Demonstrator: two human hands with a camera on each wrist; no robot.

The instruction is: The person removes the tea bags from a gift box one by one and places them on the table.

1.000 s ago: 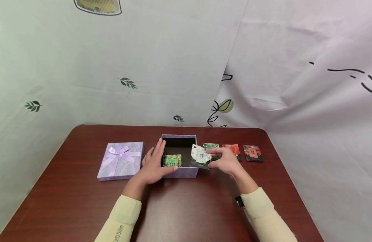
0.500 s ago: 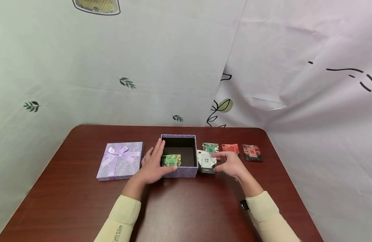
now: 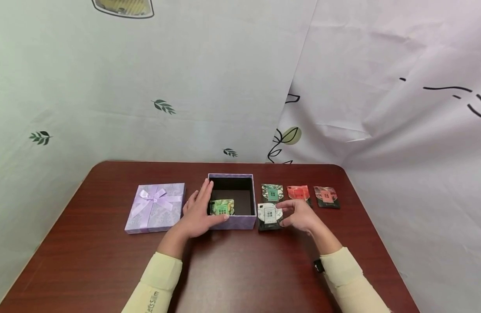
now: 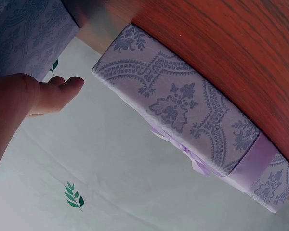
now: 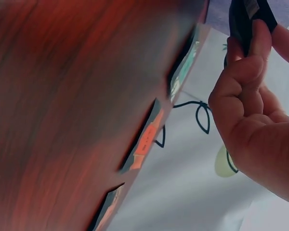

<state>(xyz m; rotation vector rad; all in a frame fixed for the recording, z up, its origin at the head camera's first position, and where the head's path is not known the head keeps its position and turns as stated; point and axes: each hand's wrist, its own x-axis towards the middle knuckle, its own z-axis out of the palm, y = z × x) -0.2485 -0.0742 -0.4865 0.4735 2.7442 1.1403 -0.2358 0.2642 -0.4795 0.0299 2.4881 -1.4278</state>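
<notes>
The left hand [image 3: 198,216] rests with spread, fairly straight fingers on the left and front walls of a purple box [image 3: 236,223]. A green packet [image 3: 226,204] lies inside the box, at its front left. The right hand [image 3: 301,216] pinches a white and black packet [image 3: 270,214] by its right side, just right of the box. In the right wrist view the right hand [image 5: 255,101] has thumb and fingers on the dark packet [image 5: 242,24]. In the left wrist view the left hand [image 4: 43,96] is beside the box wall [image 4: 29,38].
A lilac lid [image 3: 162,217] with a ribbon bow lies left of the box. Behind and right of the held packet lie a green packet [image 3: 272,192], a red packet [image 3: 298,192] and a darker red packet [image 3: 326,197] in a row. A printed cloth [image 3: 209,87] hangs behind the table.
The right hand has carried the white and black packet from over the box's right edge rightward and toward the front, to beside the box. The left hand has stayed on the box.
</notes>
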